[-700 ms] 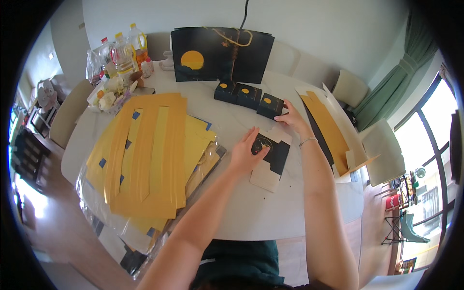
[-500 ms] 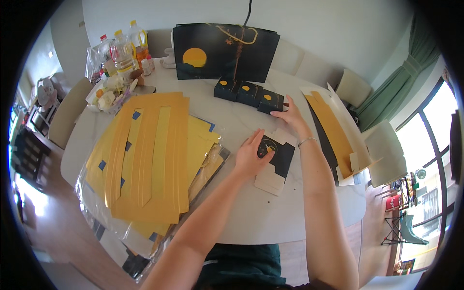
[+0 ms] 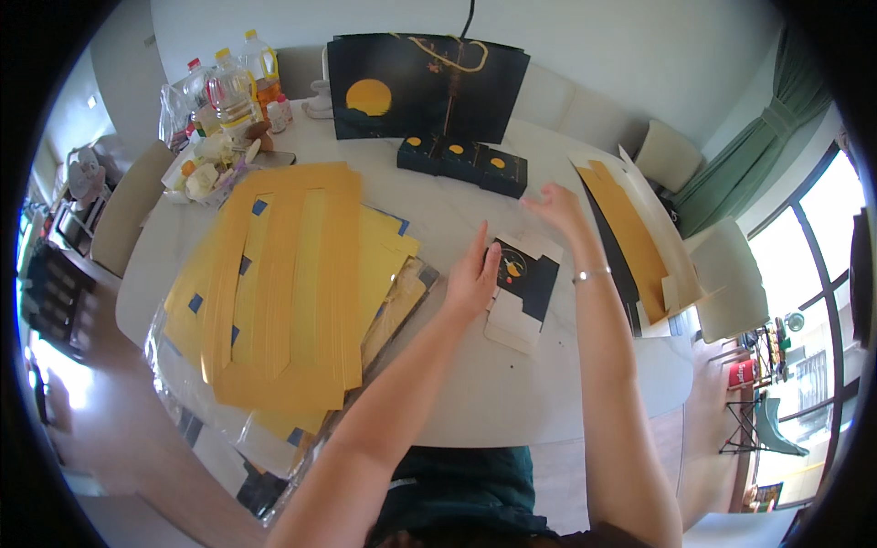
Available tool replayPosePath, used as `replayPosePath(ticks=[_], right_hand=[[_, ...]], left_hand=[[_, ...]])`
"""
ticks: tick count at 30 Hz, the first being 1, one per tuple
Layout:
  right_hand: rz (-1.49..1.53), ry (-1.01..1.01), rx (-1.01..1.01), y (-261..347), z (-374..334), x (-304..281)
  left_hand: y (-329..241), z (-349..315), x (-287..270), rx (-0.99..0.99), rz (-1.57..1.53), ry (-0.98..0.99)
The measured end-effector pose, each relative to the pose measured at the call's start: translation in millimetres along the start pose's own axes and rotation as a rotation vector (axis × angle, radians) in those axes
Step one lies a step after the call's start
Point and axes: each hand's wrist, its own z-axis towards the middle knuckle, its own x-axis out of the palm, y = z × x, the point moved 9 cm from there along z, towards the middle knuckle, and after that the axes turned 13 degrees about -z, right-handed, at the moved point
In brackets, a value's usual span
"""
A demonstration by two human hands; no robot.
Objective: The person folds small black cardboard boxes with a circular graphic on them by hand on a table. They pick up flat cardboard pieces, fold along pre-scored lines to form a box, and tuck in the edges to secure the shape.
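presently, head view: three small black cardboard boxes with orange discs (image 3: 459,163) are sitting in a row before a wide black paper bag with a gold handle (image 3: 411,96). a flat, unfolded black-and-white cardboard blank (image 3: 537,290) is lying nearer the person on the pale marble-patterned table (image 3: 539,411). step in hand, judged: box-making, with this blank appearing to be waiting for folding. next move, judged: would be calling for both hands on the blank, raising its panels along the creases.

fingers: left hand (image 3: 472,281) is standing edge-on at the blank's left side, thumb spreading away from extended fingers, gripping nothing visible; contact unclear. right hand (image 3: 562,210) is hovering just beside the rightmost box, apart from it, fingers partly bending, slightly blurred, nothing showing between them.
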Motion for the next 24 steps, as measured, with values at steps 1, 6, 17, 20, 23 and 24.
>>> replayPosePath(ticks=[1, 6, 17, 20, 23, 24], right_hand=[[0.006, 0.168, 0.100, -5.9, -22.9, -4.8], [0.150, 0.589, 0.405, -15.6, -129.3, -16.7], [0.447, 0.367, 0.359, -26.7, -136.0, 14.8], [0.582, 0.409, 0.378, -23.4, -139.3, 25.0], [0.700, 0.331, 0.367, -23.1, -150.7, 23.6], [0.747, 0.296, 0.379, -27.1, -155.5, 20.2]], left_hand=[[1.1, 0.3, 0.6, -0.002, 0.021, 0.001], [17.3, 5.5, 1.1, 0.092, 0.022, -0.055], [26.8, -4.8, 3.5, -0.057, -0.060, -0.096], [35.5, -6.3, -4.8, -0.125, -0.167, -0.101], [26.9, -8.5, -1.4, -0.148, -0.253, -0.095], [19.4, -9.9, 1.2, -0.143, -0.263, -0.098]])
